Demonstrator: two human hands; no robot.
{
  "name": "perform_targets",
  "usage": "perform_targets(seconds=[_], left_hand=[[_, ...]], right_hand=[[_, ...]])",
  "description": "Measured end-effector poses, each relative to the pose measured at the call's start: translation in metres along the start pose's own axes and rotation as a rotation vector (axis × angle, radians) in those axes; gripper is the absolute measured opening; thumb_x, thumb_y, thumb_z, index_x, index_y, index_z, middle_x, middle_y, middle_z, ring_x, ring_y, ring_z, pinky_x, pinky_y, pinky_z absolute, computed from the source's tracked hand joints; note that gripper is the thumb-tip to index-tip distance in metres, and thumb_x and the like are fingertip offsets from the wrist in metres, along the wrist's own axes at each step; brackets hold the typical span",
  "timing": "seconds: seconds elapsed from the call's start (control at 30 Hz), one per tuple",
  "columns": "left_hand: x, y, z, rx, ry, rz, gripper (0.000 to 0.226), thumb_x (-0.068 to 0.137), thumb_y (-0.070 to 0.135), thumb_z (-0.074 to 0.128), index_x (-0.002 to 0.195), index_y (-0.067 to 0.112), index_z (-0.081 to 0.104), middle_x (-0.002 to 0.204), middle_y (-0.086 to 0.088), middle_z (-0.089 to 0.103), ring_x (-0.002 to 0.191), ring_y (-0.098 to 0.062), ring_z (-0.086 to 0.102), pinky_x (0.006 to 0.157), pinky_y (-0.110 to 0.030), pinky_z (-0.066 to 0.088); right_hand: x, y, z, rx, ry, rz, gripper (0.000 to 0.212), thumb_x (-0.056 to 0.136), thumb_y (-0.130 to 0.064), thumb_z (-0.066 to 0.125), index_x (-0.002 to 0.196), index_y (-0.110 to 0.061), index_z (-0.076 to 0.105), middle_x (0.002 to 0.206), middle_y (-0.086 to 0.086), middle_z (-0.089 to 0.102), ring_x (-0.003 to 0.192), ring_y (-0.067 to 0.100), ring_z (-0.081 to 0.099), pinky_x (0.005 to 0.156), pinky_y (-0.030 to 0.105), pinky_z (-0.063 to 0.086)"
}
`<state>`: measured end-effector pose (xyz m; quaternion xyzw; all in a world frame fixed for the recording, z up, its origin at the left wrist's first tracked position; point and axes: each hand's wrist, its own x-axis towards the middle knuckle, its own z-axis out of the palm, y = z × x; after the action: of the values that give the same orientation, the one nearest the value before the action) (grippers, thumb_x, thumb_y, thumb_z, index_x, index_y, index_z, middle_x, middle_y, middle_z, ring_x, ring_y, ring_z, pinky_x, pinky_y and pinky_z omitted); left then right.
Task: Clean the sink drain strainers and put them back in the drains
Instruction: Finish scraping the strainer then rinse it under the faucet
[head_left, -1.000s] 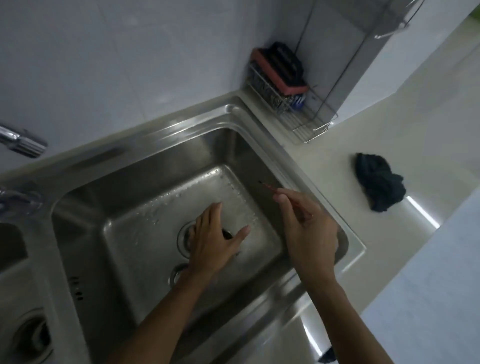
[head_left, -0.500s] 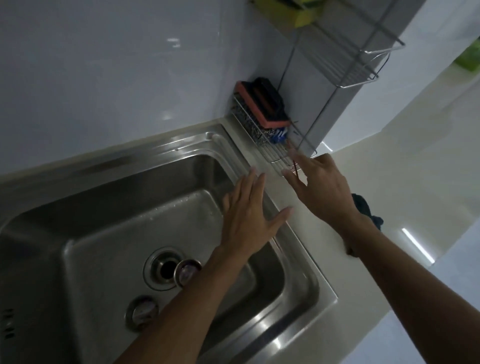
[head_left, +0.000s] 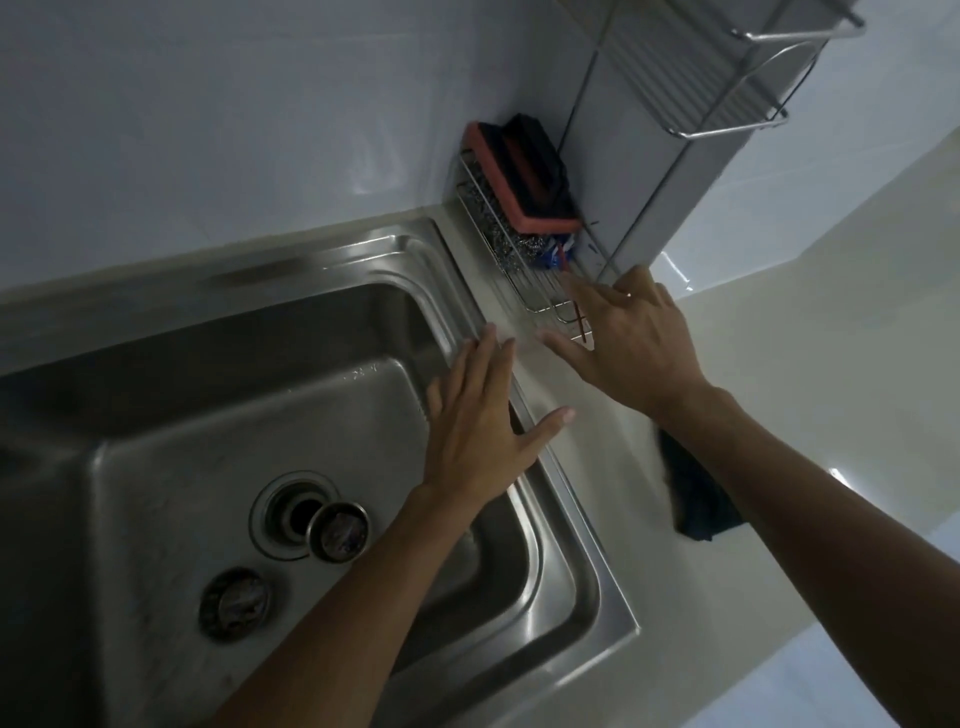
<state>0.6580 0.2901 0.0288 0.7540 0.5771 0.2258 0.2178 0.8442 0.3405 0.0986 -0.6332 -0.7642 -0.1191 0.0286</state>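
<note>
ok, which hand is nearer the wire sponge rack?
Right. The right hand is at the wire rack's near end, fingers spread over it; the left hand hovers over the sink's rim, short of the rack.

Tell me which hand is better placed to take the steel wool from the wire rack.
Probably the right hand: open, it reaches over the wire rack, near the steel wool. The left hand hovers farther off, over the sink rim.

Dim room, glossy white wall tiles (head_left: 208, 130), pale countertop (head_left: 789, 364)
</note>
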Motion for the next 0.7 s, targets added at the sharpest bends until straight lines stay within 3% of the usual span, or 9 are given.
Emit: perform_targets(seconds=[0.27, 0.53, 0.7], left_hand=[[0.006, 0.006, 0.005, 0.001, 0.001, -0.023, 0.1, 0.086, 0.087, 0.039, 0.162, 0.025, 0.023, 0.174, 0.0, 0.003, 0.16, -0.02, 0.005, 0.123, -0.052, 0.015], [0.004, 0.004, 0.0, 0.018, -0.01, -0.024, 0.1, 0.086, 0.087, 0.039, 0.163, 0.024, 0.022, 0.174, 0.0, 0.003, 0.16, -0.019, 0.003, 0.123, -0.053, 0.013], [-0.008, 0.0, -0.022, 0.041, 0.038, -0.021, 0.102, 0.086, 0.086, 0.045, 0.161, 0.021, 0.024, 0.168, -0.001, 0.025, 0.155, -0.02, 0.022, 0.123, -0.053, 0.025]], right_hand=[[0.008, 0.0, 0.002, -0.017, 0.004, -0.005, 0.085, 0.095, -0.079, 0.032, 0.144, -0.012, 0.052, 0.114, 0.011, 0.075, 0.103, 0.031, 0.057, 0.085, 0.041, 0.048], [-0.001, -0.002, -0.005, 0.034, 0.013, 0.002, 0.086, 0.094, -0.081, 0.03, 0.148, -0.017, 0.05, 0.143, 0.006, 0.062, 0.117, 0.032, 0.056, 0.091, 0.044, 0.05], [-0.015, -0.012, -0.031, 0.073, 0.101, 0.014, 0.08, 0.096, -0.078, 0.036, 0.142, -0.016, 0.056, 0.143, 0.007, 0.06, 0.121, 0.033, 0.052, 0.096, 0.045, 0.048]])
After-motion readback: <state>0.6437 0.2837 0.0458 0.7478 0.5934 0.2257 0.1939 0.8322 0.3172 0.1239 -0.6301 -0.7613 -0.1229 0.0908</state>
